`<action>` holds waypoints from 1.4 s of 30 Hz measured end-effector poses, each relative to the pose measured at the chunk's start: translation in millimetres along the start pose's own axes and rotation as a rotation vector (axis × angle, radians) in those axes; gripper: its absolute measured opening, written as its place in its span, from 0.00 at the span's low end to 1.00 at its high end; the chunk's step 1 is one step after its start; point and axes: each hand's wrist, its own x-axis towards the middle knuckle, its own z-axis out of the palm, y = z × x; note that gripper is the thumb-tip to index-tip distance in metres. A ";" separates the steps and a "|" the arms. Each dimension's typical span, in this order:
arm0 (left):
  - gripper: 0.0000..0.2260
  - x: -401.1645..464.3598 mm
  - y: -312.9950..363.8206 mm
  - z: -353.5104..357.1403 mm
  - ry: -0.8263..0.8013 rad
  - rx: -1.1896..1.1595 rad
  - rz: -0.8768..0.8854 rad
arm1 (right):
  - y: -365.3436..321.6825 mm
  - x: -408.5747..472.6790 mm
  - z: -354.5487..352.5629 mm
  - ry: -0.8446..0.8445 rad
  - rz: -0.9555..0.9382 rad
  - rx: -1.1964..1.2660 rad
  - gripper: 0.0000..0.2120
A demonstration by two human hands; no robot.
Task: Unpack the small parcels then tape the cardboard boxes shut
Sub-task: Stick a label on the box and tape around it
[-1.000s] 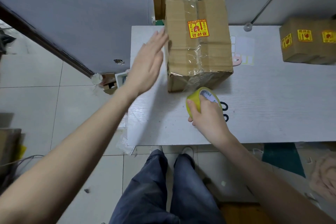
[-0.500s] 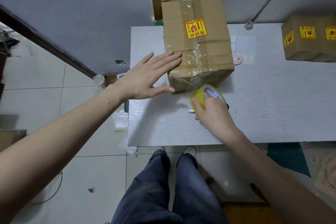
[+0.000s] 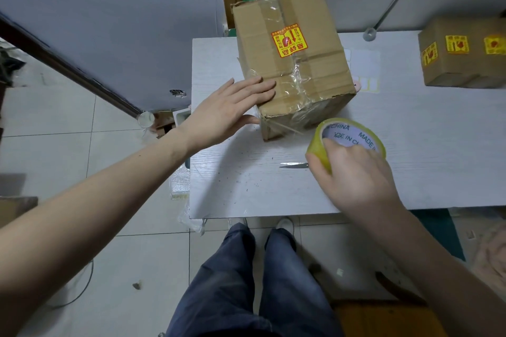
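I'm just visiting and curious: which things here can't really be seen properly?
All in the head view:
- Scissors: only the blade tips show; the right hand and tape roll hide the rest.
- Second box: cut off by the right edge.
- Label sheet: partly behind the big box.

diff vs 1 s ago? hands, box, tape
The left hand came down from the air and now rests flat on the near left corner of the cardboard box. The box has turned slightly. The right hand still grips the tape roll, and the scissors still lie on the table.
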 end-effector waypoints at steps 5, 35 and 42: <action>0.23 3.8 4.7 9.5 0.092 0.027 0.000 | 13.5 9.8 1.7 0.135 -0.038 -0.042 0.13; 0.06 8.2 58.6 42.0 0.616 -0.338 -0.392 | 36.0 44.6 -15.3 0.128 -0.126 -0.077 0.22; 0.07 13.7 63.8 46.5 0.636 -0.351 -0.379 | 42.8 46.7 -24.3 0.146 -0.173 -0.142 0.27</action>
